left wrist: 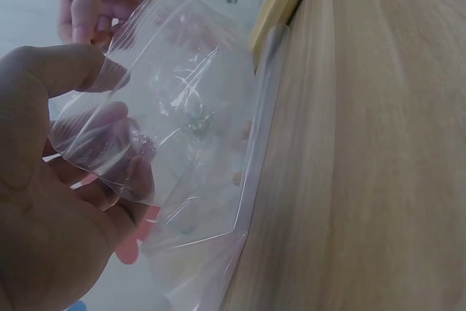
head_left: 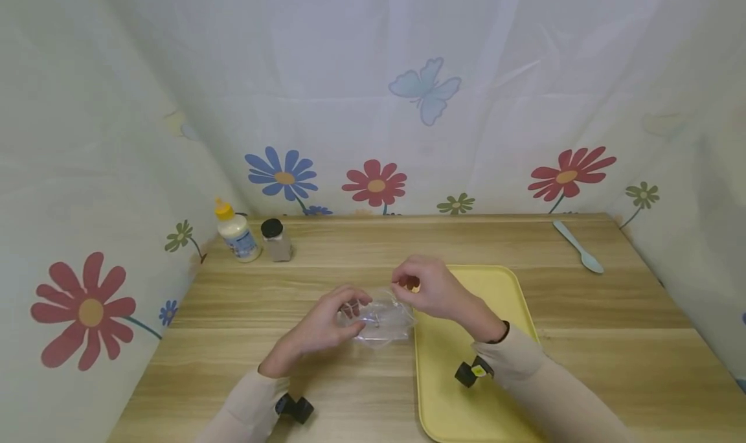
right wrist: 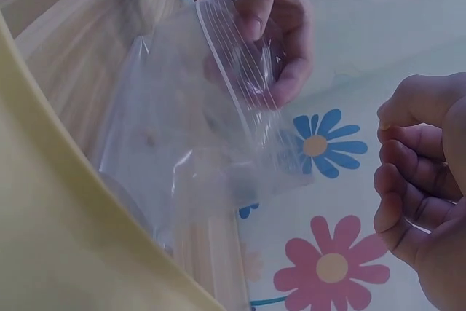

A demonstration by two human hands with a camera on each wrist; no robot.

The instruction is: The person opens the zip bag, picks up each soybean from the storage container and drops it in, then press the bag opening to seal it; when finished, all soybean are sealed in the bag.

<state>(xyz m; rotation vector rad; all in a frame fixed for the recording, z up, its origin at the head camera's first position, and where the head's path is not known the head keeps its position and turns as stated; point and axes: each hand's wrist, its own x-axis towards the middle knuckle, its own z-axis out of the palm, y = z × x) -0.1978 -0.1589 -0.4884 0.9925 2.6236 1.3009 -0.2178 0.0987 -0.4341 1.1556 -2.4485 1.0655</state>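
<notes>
A clear zip-lock bag [head_left: 384,325] stands over the wooden table by the left edge of a yellow tray [head_left: 437,378]. My left hand [head_left: 326,318] holds the bag at its mouth; in the left wrist view the thumb lies on the near side and the other fingers show through the film. Ridged zip strips run along the bag's mouth [right wrist: 237,71] in the right wrist view. My right hand [right wrist: 422,172] has curled fingers, thumb against the index finger, and is a short way off the bag, with nothing visible in it.
A squeeze bottle [head_left: 237,236] with a yellow cap and a black-lidded jar [head_left: 276,241] stand at the back left. A pale spoon [head_left: 578,247] lies at the back right. Flowered curtains [head_left: 350,106] hang behind and beside the table.
</notes>
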